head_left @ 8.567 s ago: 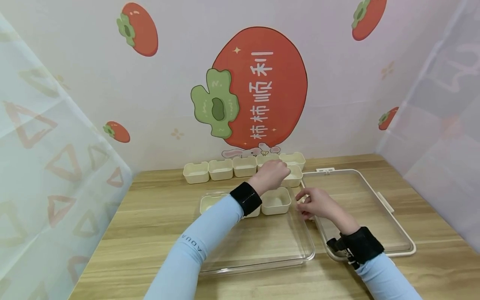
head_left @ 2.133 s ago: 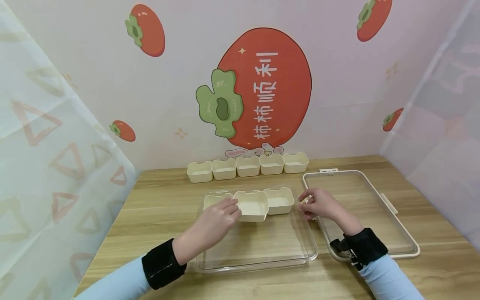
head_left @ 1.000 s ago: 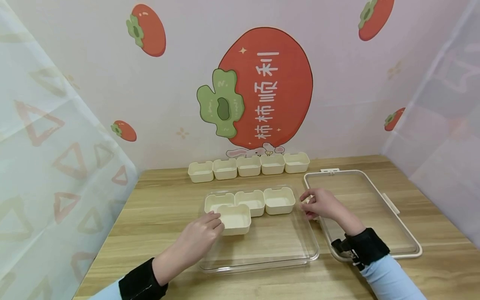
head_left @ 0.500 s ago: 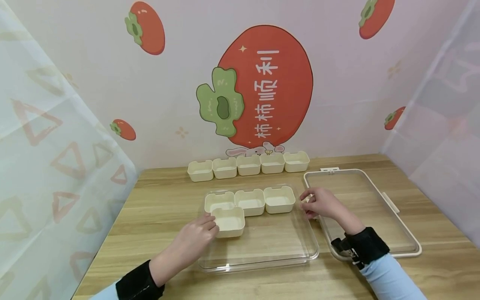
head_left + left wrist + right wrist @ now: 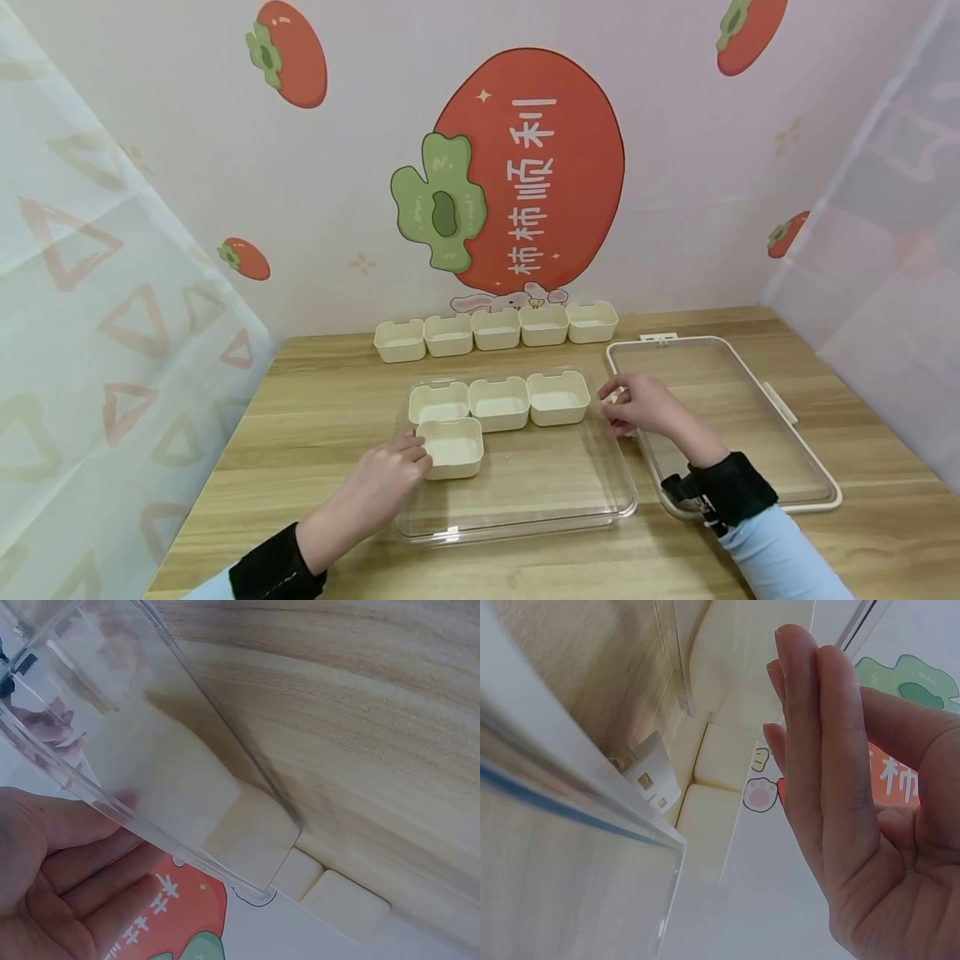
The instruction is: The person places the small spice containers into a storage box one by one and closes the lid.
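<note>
In the head view my left hand point(image 5: 386, 475) grips the left rim of a cream plastic box point(image 5: 452, 454), fingertips reaching over the wall of a clear shallow bin point(image 5: 525, 527). That box sits in the bin's left side, in front of a row of three matching boxes point(image 5: 498, 407). Seen from the left wrist, the held box point(image 5: 157, 765) shows through the transparent wall. My right hand point(image 5: 641, 412) stays by the bin's right edge. Its fingers look nearly straight in the right wrist view, holding nothing visible; contact with the edge cannot be made out.
Along the back of the wooden table point(image 5: 300, 433), several more cream boxes point(image 5: 497, 330) stand in a line against the printed backdrop. A clear lid with a white frame point(image 5: 738, 425) and side clips lies right of the bin, under my right wrist.
My left hand has carried the held box leftward and toward me, from over the back row to the bin's left side. Earlier it reached the rear boxes. The right hand has barely moved.
</note>
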Action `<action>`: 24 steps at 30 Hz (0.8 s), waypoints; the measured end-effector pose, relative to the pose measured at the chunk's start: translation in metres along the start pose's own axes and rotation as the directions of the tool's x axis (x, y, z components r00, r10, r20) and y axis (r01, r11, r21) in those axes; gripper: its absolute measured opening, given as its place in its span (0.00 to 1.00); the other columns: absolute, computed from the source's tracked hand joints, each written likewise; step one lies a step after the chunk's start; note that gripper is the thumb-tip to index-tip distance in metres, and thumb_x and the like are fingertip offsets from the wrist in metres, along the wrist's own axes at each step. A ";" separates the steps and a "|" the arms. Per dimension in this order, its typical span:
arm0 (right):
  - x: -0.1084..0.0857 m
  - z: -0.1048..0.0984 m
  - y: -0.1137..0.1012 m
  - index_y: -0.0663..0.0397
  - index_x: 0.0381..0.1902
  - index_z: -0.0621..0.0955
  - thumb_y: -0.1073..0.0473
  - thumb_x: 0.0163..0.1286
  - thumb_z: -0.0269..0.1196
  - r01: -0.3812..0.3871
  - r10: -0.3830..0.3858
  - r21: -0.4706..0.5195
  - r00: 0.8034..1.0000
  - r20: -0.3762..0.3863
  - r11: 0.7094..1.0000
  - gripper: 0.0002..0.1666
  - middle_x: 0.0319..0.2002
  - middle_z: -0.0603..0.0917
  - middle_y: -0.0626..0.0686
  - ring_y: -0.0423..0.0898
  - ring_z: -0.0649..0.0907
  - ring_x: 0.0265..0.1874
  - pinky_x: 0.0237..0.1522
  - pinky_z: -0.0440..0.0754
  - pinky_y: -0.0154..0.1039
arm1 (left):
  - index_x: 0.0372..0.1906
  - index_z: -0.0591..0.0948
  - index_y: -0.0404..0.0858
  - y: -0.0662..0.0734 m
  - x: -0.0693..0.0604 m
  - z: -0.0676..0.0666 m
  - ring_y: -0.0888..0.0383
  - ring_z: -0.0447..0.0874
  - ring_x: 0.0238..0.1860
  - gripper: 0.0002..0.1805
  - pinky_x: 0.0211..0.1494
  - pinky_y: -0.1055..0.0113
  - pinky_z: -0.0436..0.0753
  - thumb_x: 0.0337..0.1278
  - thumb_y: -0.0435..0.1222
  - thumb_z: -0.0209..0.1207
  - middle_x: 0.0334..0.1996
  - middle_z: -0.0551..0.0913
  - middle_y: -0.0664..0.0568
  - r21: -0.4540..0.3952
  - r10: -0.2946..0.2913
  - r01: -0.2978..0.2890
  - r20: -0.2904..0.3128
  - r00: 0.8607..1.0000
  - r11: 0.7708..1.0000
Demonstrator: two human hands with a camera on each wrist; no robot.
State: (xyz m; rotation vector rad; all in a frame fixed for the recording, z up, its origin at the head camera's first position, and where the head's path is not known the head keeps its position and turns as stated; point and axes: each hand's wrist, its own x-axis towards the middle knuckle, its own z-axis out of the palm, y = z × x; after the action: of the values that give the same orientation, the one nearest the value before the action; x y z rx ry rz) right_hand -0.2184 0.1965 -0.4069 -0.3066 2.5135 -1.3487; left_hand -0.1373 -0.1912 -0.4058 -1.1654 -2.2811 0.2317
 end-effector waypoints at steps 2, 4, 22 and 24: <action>0.000 0.000 0.000 0.72 0.45 0.75 0.67 0.61 0.61 -0.004 0.004 0.002 1.000 -0.003 1.000 0.16 0.23 0.84 0.63 0.44 0.84 0.18 0.26 0.84 0.44 | 0.20 0.81 0.37 0.000 -0.001 0.000 0.57 0.86 0.38 0.07 0.51 0.66 0.81 0.38 0.23 0.61 0.25 0.85 0.51 0.000 -0.001 0.001 0.001 1.000 1.000; 0.000 0.001 0.000 0.72 0.45 0.75 0.67 0.61 0.61 -0.002 0.002 0.002 1.000 -0.001 1.000 0.16 0.23 0.84 0.62 0.44 0.84 0.18 0.26 0.84 0.44 | 0.20 0.81 0.37 0.000 -0.001 0.001 0.57 0.86 0.38 0.07 0.51 0.66 0.81 0.39 0.22 0.61 0.26 0.85 0.51 0.002 -0.003 0.003 0.005 1.000 1.000; -0.002 0.001 -0.003 0.74 0.46 0.74 0.67 0.62 0.61 0.013 -0.014 0.022 1.000 0.009 1.000 0.17 0.23 0.84 0.62 0.44 0.84 0.18 0.27 0.85 0.46 | 0.21 0.83 0.38 -0.001 -0.005 0.000 0.56 0.86 0.38 0.08 0.50 0.65 0.81 0.36 0.22 0.62 0.26 0.86 0.51 -0.007 -0.036 0.036 0.031 0.999 0.999; -0.002 0.001 -0.003 0.74 0.46 0.74 0.67 0.62 0.61 0.013 -0.013 0.021 1.000 0.009 1.000 0.17 0.23 0.84 0.62 0.45 0.84 0.18 0.27 0.85 0.46 | 0.21 0.83 0.38 -0.001 -0.006 0.000 0.56 0.86 0.38 0.08 0.50 0.66 0.81 0.37 0.22 0.62 0.26 0.86 0.51 0.000 -0.038 0.038 0.030 0.999 0.999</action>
State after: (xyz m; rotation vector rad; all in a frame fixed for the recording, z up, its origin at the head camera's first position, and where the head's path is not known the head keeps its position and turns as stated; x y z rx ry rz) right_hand -0.2158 0.1947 -0.4044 -0.3248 2.4923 -1.3752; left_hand -0.1354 -0.1967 -0.4076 -1.1246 -2.3275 0.2354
